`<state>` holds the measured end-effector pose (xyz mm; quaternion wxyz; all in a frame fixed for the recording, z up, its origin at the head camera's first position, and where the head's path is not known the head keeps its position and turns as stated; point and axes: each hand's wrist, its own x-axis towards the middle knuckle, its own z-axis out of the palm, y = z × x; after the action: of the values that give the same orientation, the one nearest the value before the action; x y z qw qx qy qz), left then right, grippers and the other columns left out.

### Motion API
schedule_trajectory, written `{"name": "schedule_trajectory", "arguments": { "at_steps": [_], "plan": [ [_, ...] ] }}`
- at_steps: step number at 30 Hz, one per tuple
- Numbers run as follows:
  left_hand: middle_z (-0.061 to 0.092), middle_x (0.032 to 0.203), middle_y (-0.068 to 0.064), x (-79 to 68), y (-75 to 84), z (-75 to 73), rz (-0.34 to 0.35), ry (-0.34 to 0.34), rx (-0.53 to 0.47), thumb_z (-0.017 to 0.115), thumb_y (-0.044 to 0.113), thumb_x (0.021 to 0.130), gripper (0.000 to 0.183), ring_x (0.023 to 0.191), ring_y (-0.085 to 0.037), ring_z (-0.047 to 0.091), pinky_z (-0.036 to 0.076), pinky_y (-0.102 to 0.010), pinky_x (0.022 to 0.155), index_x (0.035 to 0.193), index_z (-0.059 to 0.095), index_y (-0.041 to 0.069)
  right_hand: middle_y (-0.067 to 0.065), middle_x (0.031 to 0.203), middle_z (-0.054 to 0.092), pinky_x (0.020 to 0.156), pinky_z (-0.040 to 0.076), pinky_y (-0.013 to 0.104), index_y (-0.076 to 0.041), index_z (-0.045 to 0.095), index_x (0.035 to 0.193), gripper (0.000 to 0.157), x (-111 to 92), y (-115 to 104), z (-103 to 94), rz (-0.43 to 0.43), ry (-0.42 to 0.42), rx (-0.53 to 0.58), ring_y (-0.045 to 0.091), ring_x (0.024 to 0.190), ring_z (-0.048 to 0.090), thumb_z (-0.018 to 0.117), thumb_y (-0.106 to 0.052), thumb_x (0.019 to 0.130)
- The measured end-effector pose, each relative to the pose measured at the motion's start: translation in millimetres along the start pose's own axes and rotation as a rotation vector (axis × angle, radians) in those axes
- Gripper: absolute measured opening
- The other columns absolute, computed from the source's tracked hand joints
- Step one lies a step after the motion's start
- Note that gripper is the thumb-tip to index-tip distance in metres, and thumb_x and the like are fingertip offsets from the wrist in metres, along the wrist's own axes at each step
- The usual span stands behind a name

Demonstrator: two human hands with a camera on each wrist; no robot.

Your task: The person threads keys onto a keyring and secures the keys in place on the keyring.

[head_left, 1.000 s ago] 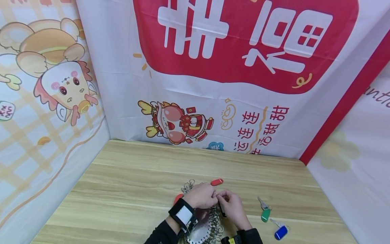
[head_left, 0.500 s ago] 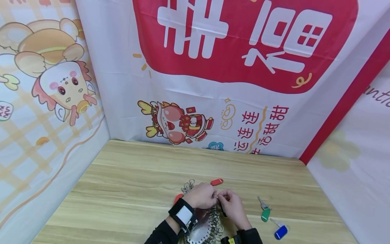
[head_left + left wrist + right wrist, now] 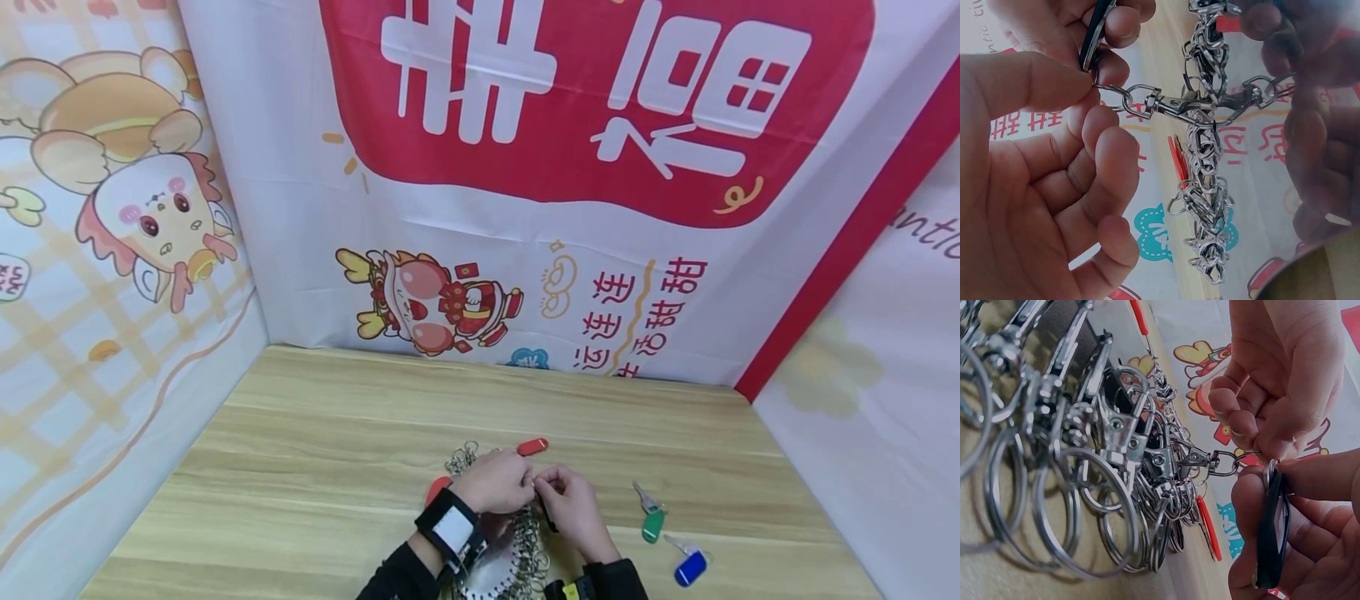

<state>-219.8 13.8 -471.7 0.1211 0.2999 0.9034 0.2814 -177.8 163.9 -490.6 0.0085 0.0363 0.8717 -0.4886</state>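
Observation:
My left hand (image 3: 495,483) pinches a key ring between thumb and forefinger, pulling it out from the metal rack; the ring hangs on a silver swivel clasp (image 3: 1157,103). My right hand (image 3: 576,512) pinches a black key tag (image 3: 1270,544) by its small metal loop, right at that ring. Thumbs and fingertips of both hands meet there, hiding part of the ring. The rack is a shiny round plate (image 3: 487,575) with many clasps and split rings (image 3: 1085,506) hung along its edge. In the left wrist view its mirror surface reflects the hand and the clasp.
A red key tag (image 3: 532,447) lies beyond the hands. To the right on the wooden table (image 3: 337,417) are a green tag with a key (image 3: 652,527) and a blue tag with a key (image 3: 690,569). Another red piece (image 3: 437,489) shows beside the left wrist. Printed cloths surround the table.
The head view has shifted slightly. Both hands keep the same hold at the same spot, with no visible movement of the ring or tag.

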Motion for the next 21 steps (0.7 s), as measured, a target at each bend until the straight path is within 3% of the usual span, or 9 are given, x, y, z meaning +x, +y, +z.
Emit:
{"name": "schedule_trajectory", "arguments": {
  "at_steps": [6,21],
  "plan": [
    [0.030,0.045,0.008,0.0,-0.5,1.4,-0.007,0.018,0.004,0.057,0.019,0.088,0.038,0.037,-0.009,0.031,0.026,-0.022,0.040,0.054,0.041,0.017,0.003,0.075,0.061,0.057,0.044,0.027,-0.003,0.062,0.088,0.007,-0.2,0.7,0.3,-0.010,-0.008,0.003,0.015,0.066,0.056,0.059,-0.008,0.092],
    [0.044,0.054,0.006,-1.0,0.2,3.3,-0.024,0.019,0.012,0.061,0.019,0.089,0.026,0.044,-0.010,0.044,0.034,-0.023,0.043,0.065,0.053,0.018,0.004,0.072,0.061,0.055,0.046,0.027,0.000,0.060,0.088,0.009,0.2,3.3,2.7,-0.005,0.026,0.058,0.017,0.063,0.059,0.056,-0.007,0.092]
  ]
}}
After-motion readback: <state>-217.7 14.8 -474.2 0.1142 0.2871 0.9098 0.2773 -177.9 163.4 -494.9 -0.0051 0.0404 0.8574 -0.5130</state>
